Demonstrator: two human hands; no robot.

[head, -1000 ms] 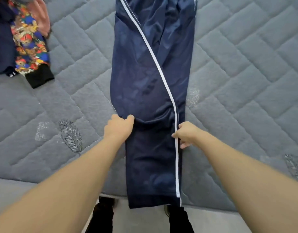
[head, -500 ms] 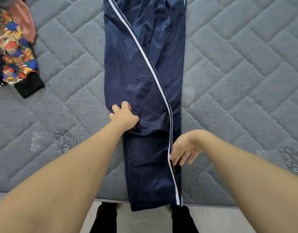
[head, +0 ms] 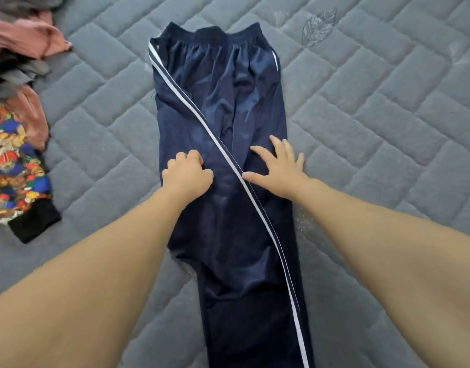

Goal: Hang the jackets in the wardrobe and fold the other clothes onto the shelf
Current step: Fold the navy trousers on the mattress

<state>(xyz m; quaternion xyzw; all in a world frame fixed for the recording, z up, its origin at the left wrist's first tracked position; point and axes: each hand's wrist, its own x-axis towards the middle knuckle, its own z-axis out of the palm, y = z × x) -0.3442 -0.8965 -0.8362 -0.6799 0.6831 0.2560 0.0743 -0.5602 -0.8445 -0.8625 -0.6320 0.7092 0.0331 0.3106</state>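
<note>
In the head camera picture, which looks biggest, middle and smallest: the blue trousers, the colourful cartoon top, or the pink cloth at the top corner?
Largest to smallest as they look:
1. navy trousers, running down most of the picture.
2. cartoon-print top, partly cut off by the edge.
3. pink cloth, also cut off, so its true size is unsure.

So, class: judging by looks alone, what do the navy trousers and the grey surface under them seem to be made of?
Navy trousers: probably a smooth synthetic such as polyester or nylon; the cloth has a soft sheen and fine sharp creases, with a white stripe sewn on.
Grey mattress: a matte, slightly fuzzy knit or woven cover, quilted; stitched lines puff it into padded blocks. The exact fibre cannot be told.
</note>
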